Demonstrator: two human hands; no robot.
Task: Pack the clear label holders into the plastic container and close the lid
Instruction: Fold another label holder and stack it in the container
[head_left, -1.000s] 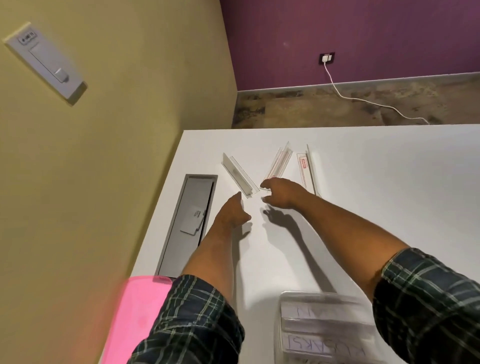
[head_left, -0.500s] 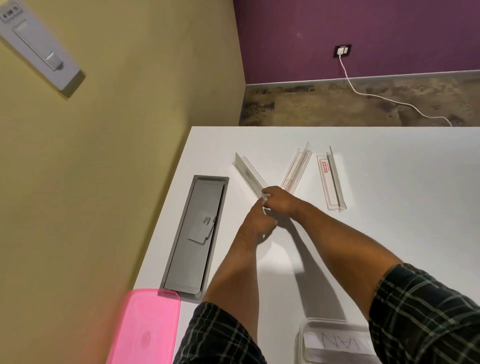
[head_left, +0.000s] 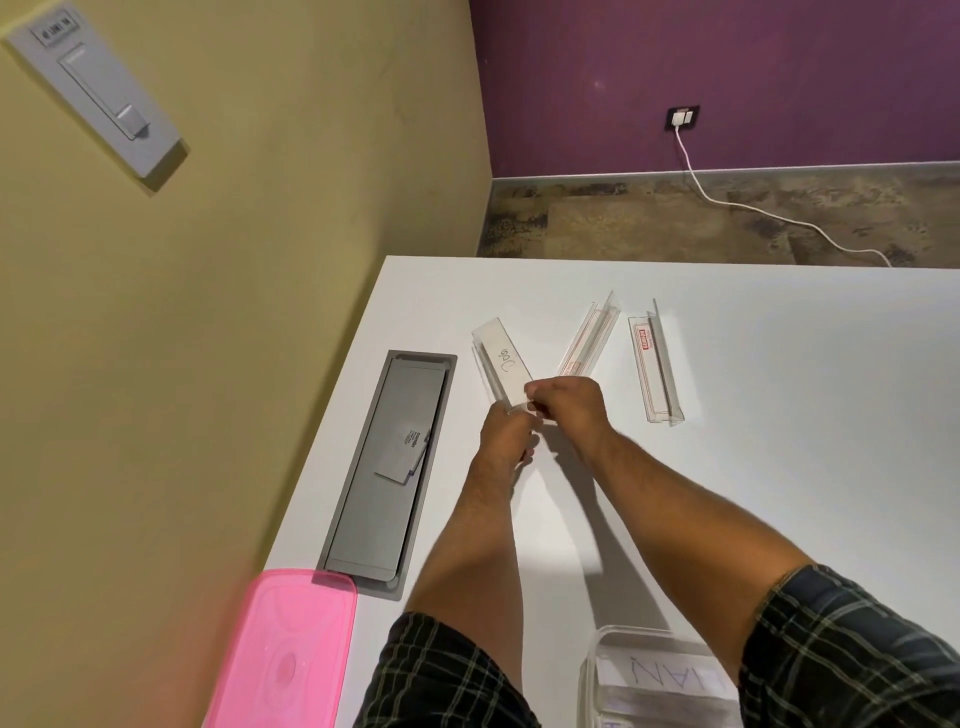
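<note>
At the near edge of the white table (head_left: 779, 441), the clear plastic container (head_left: 654, 675) stands open with holders bearing handwritten labels already inside, and the pink lid (head_left: 283, 654) lies off to the left, overhanging the table's corner. Farther out, both hands meet at the near end of one clear label holder (head_left: 501, 364): the left hand (head_left: 506, 434) grips it from below with curled fingers, the right hand (head_left: 569, 402) pinches it from above. Left of them a grey cable hatch (head_left: 387, 467) sits sunk in the tabletop. Beyond the hands, two more label holders (head_left: 589, 340) (head_left: 654, 369) lie apart on the table.
</note>
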